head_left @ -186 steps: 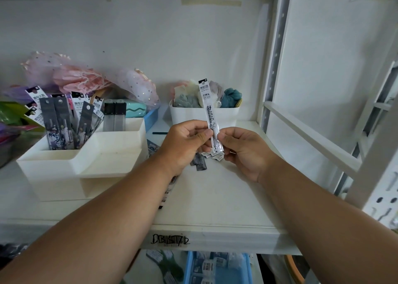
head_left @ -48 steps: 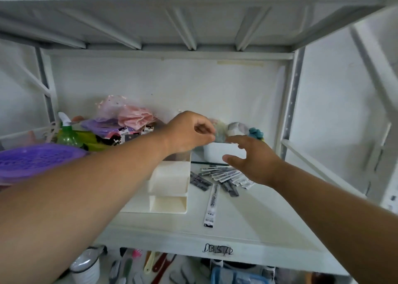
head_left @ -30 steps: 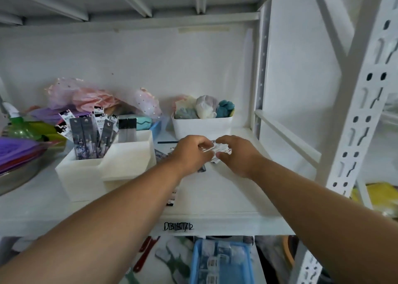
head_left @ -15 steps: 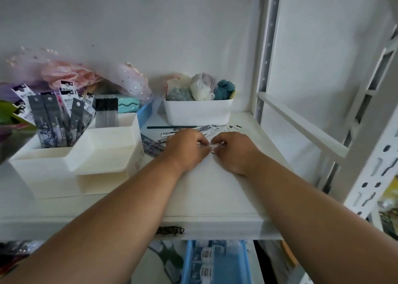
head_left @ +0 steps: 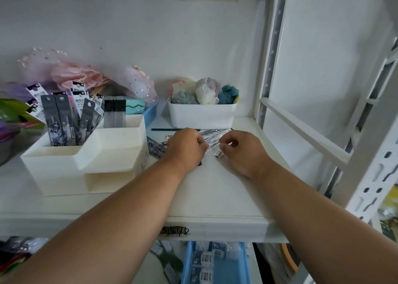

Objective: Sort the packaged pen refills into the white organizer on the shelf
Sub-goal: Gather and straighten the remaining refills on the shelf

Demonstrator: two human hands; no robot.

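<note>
White shelf [head_left: 215,199], organizer [head_left: 86,165] left, refill packets [head_left: 212,138] centre, white bin [head_left: 201,115] behind, blue tray [head_left: 150,113]

Both bare forearms reach in from the bottom corners and converge toward the back of the shelf [head_left: 215,197], wrists low, knuckles up. The left hand [head_left: 185,148] is curled palm-down, fingertips tucked on the refill packets [head_left: 212,142]. The right hand [head_left: 241,150] sits just beside it, thumb and forefinger pinching a packet end, the two hands almost touching.
</note>
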